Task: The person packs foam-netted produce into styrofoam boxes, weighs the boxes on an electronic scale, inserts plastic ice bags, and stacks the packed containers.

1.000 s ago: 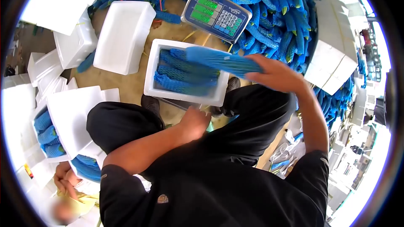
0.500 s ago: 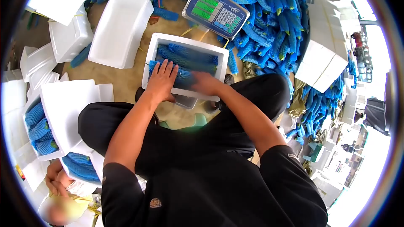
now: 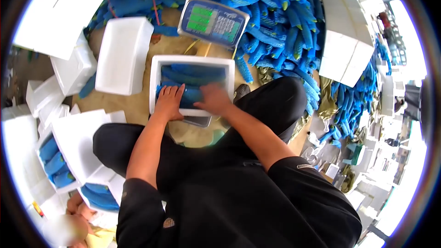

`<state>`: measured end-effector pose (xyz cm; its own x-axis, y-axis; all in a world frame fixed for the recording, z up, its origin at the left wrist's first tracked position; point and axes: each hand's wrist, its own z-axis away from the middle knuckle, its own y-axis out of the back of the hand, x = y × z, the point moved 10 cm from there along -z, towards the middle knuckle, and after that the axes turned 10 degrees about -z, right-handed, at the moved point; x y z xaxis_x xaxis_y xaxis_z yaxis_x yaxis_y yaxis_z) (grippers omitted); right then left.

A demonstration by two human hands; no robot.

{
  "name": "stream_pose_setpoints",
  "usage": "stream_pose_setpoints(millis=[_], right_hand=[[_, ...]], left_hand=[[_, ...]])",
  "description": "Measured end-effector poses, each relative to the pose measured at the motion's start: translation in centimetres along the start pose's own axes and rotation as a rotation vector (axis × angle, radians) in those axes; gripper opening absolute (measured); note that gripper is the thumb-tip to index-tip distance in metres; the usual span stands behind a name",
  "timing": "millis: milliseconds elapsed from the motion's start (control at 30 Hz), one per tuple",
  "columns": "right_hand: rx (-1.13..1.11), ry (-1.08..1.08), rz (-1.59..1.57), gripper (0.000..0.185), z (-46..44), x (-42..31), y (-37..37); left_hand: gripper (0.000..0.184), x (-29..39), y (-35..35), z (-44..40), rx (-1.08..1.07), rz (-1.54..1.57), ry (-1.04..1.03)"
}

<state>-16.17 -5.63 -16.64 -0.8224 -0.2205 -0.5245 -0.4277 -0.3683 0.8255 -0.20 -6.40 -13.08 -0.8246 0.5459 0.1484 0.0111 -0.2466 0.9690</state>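
Observation:
A white foam box (image 3: 153,71) stands before me, holding several long vegetables in blue net sleeves (image 3: 195,70). My left hand (image 3: 169,103) lies over the box's near left part, fingers stretched across the blue sleeves and thumb apart at the near rim. At the near right side, my right hand (image 3: 217,99) reaches in over the vegetables. It is blurred, and I cannot make out whether its fingers grip anything. Under the box shows part of a metal plate (image 3: 197,120). Just beyond it stands a digital scale display (image 3: 213,22) with green lit readouts.
A large pile of blue-sleeved vegetables (image 3: 275,27) spreads at the back right. An upturned or open white foam box (image 3: 121,57) lies left. Filled foam boxes (image 3: 80,149) stand at lower left, near another person (image 3: 76,227). A tall white box stack (image 3: 347,32) is at right.
The view has shifted, so the box and scale appear lower and further left. My left hand stays on the sleeves with its fingers closer together. My right hand is still blurred at the right side.

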Motion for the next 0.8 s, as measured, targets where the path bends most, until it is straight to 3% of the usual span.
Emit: stream_pose_setpoints(millis=[133, 267, 300, 433, 533, 567, 667, 800], right_hand=[[-0.100, -0.058, 0.000, 0.074, 0.2, -0.6, 0.6], [-0.117, -0.011, -0.088, 0.075, 1.6, -2.2, 1.0], [-0.206, 0.014, -0.044, 0.083, 2.2, -3.1, 1.1], [-0.217, 0.084, 0.019, 0.090, 2.7, -3.1, 1.2], [-0.226, 0.109, -0.117, 0.086, 1.8, -1.9, 1.0], [-0.211, -0.054, -0.241, 0.074, 0.8, -0.5, 0.9], [-0.206, -0.035, -0.397, 0.056, -1.7, 2.6, 3.5], [-0.351, -0.124, -0.170, 0.038, 1.0, 2.8, 8.3]], left_hand=[[0.128, 1.2, 0.2, -0.3, 0.046, -0.043, -0.045], [0.099, 2.3, 1.8, 0.0, 0.110, -0.045, -0.066], [0.084, 2.4, 1.7, 0.4, 0.104, -0.057, -0.052], [0.083, 2.4, 0.9, 1.2, 0.112, -0.030, -0.025], [0.084, 2.7, 1.1, 1.1, 0.101, -0.040, 0.003], [0.085, 2.5, 0.8, 0.9, 0.073, -0.030, 0.018], [0.086, 2.2, 0.2, 0.7, 0.033, -0.012, 0.038], [0.085, 2.6, 1.0, 0.7, 0.014, -0.011, 0.035]])
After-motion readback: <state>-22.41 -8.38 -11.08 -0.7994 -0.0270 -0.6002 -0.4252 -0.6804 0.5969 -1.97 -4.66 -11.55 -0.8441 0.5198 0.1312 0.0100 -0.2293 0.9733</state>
